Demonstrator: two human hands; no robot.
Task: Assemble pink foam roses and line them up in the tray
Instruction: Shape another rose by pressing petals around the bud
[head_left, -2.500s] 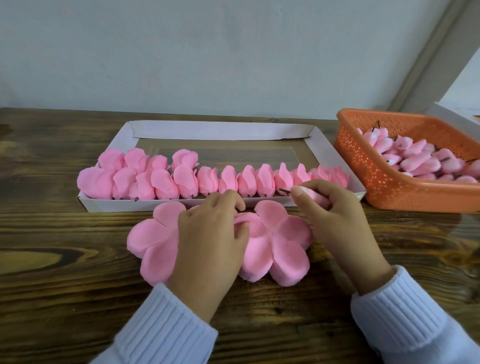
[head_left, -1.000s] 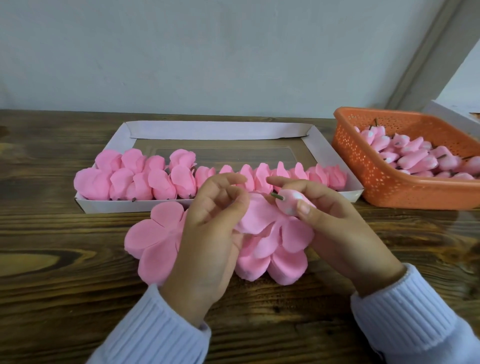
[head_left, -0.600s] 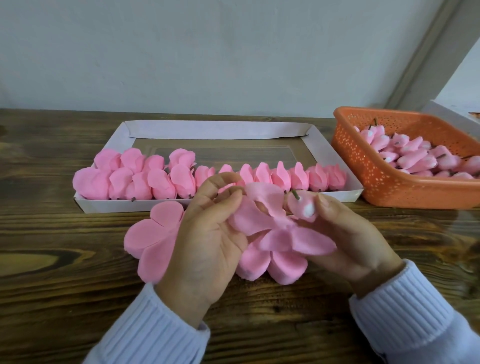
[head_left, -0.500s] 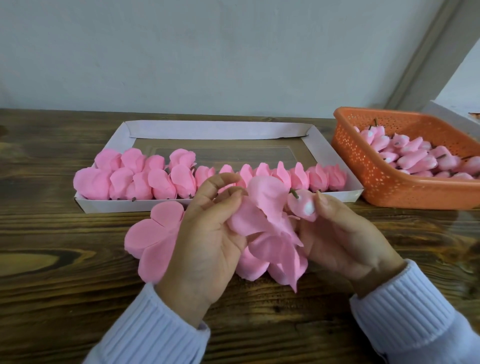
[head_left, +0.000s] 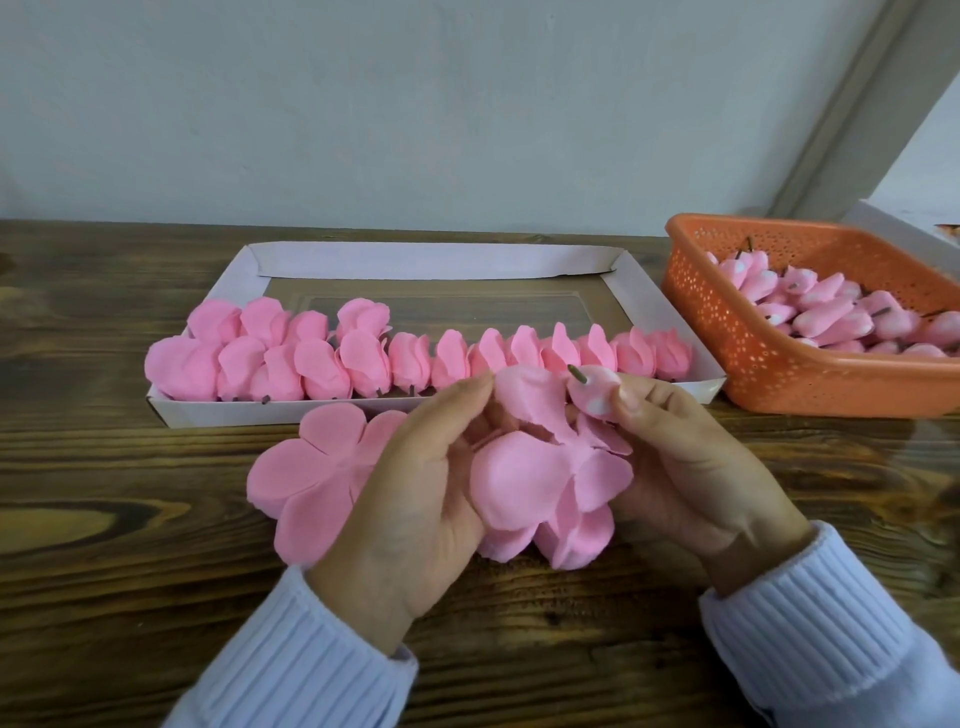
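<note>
My left hand (head_left: 415, 499) pinches a pink foam petal sheet (head_left: 524, 483), lifted off the table and hanging between both hands. My right hand (head_left: 691, 467) holds a pink rosebud core (head_left: 592, 392) with a short dark stem pointing up, right beside the sheet's top petal. A second flat petal sheet (head_left: 311, 467) lies on the table, partly under my left hand. The white tray (head_left: 431, 267) just beyond holds a row of finished pink roses (head_left: 415, 358) along its near side.
An orange perforated basket (head_left: 727, 332) with several pink bud cores stands at the right on the dark wooden table (head_left: 104, 571). More petal pieces lie under the lifted sheet. A grey wall rises behind the tray.
My left hand has lifted one petal sheet off the stack on the table. My right hand brought the bud core up against it, and the sheet now droops folded between the hands.
</note>
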